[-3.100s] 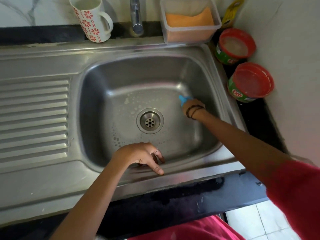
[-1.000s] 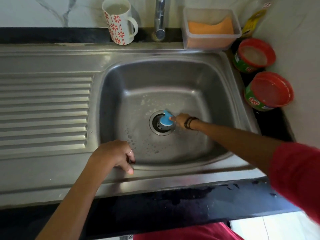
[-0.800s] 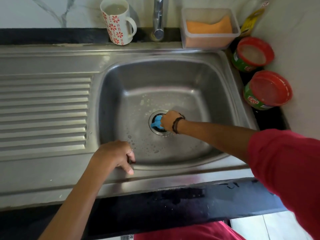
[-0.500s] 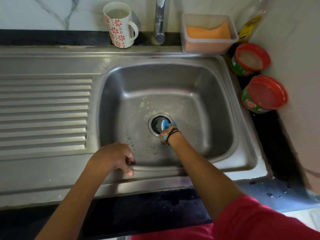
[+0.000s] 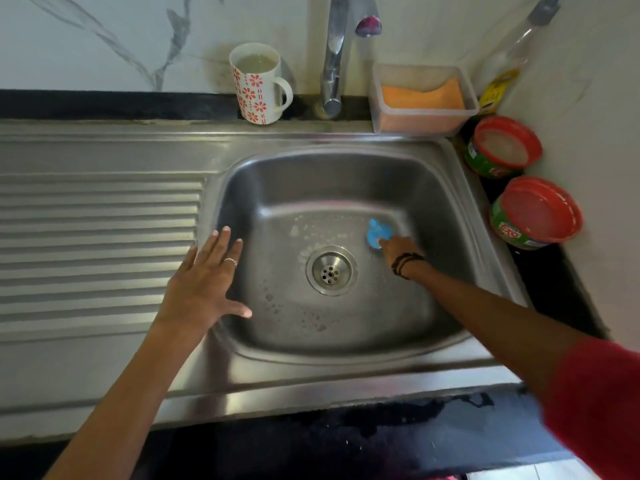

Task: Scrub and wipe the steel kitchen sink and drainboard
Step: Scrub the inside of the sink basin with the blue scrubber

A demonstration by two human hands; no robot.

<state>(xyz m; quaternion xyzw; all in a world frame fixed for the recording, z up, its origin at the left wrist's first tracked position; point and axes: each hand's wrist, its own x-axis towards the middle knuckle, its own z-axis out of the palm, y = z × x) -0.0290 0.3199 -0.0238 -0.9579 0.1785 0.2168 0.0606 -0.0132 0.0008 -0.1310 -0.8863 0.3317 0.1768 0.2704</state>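
Observation:
The steel sink (image 5: 346, 174) has a soapy, spotted floor with the drain (image 5: 331, 270) in its middle. My right hand (image 5: 398, 249) grips a small blue scrubber (image 5: 378, 233) and holds it against the basin floor, to the right of and behind the drain. My left hand (image 5: 207, 278) hovers with fingers spread over the basin's left rim, beside the ribbed drainboard (image 5: 97, 251). It holds nothing.
A flowered mug (image 5: 258, 86) and the tap (image 5: 332, 64) stand behind the basin. A clear box with an orange cloth (image 5: 422, 98) sits at back right. Two red-lidded tubs (image 5: 502, 147) (image 5: 536, 213) and a bottle (image 5: 505, 64) line the right wall. The black counter edge (image 5: 346, 438) runs along the front.
My left hand has let go of the front rim, opened flat and moved up to the basin's left edge. My right hand carried the scrubber from the drain to the right and back.

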